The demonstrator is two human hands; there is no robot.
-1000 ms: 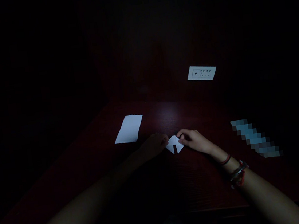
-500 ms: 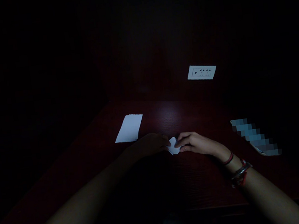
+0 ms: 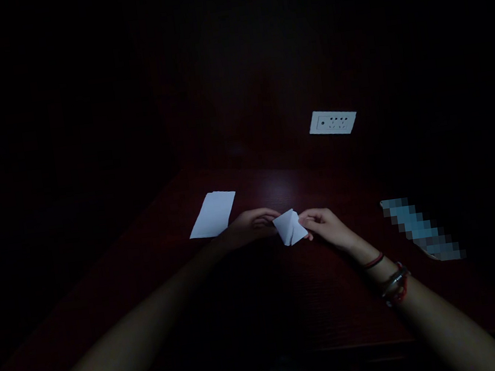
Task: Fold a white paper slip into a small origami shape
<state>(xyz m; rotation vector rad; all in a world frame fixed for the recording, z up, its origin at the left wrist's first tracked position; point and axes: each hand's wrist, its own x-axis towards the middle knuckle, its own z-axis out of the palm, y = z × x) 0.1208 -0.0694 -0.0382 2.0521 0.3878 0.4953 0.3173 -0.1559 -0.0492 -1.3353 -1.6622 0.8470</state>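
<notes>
A small piece of folded white paper (image 3: 284, 227) is between my two hands, standing out in a diamond shape with a crease down its middle. My right hand (image 3: 326, 227) pinches its right corner, thumb in front and other fingers partly behind. At the left corner, my left hand (image 3: 253, 226) has its curved fingers on the paper's edge; its thumb is hard to make out in the shadow. To the left, just beyond my left hand, lies a stack of white paper sheets (image 3: 214, 213).
The dark red wooden table (image 3: 161, 294) is dimly lit. A flat, blurred-out object, perhaps a phone (image 3: 422, 229), lies on its right side. A white power socket (image 3: 333, 122) is set in the panel behind. Deep shadow covers both sides.
The folded paper has been raised and turned, now showing a larger, pointed diamond shape. Both hands have moved slightly away from me with it, and the right hand's grip is at the right corner.
</notes>
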